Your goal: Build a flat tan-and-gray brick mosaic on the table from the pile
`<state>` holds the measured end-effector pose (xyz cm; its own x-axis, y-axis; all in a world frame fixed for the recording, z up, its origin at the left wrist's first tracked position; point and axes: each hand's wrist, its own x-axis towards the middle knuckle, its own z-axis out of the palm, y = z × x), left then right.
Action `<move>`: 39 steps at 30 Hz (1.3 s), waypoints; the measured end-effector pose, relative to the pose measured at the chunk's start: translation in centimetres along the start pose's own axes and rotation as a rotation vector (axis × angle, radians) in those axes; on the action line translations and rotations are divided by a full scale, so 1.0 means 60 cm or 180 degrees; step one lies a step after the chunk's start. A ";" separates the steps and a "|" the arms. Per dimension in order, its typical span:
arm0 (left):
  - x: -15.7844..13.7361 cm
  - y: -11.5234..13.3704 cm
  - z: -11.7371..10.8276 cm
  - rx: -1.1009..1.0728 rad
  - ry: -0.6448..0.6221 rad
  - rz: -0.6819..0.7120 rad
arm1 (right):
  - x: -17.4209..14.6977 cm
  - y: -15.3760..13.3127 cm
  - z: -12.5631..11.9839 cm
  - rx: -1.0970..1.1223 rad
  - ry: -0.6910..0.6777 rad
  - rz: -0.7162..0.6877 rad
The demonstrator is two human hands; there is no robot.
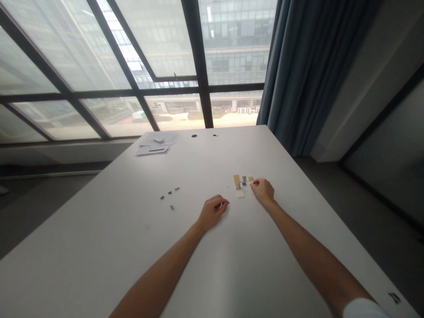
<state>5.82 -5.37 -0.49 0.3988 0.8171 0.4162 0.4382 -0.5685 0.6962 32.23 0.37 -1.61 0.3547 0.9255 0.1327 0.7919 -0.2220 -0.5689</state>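
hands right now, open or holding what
Left hand: fingers curled; can't tell if holding.
Right hand: fingers curled at the pieces; can't tell if gripping.

A compact cluster of small, thin pieces (244, 183) is lying flat on the white tabletop (205, 163), right of its middle. A yellowish-tan piece (236, 178) is occupying the far left corner of the cluster. A grey piece (244, 178) is lying to its right, and a second tan piece (251, 179) is lying at the far right. A third tan piece (237, 186) is lying nearer than the first, with a darker patch showing at its right. A small black piece (244, 183) is lying just nearer than the grey one. A cream square (240, 194) is forming the near end
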 end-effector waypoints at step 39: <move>-0.001 -0.003 -0.001 0.0061 0.0017 -0.0104 | 0.013 -0.022 -0.080 0.0850 0.0629 -0.0199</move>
<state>5.69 -5.30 -0.57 0.3798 0.8358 0.3966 0.4662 -0.5432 0.6983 33.85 -0.07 3.11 0.4197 0.8516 0.3140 0.6662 -0.0541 -0.7438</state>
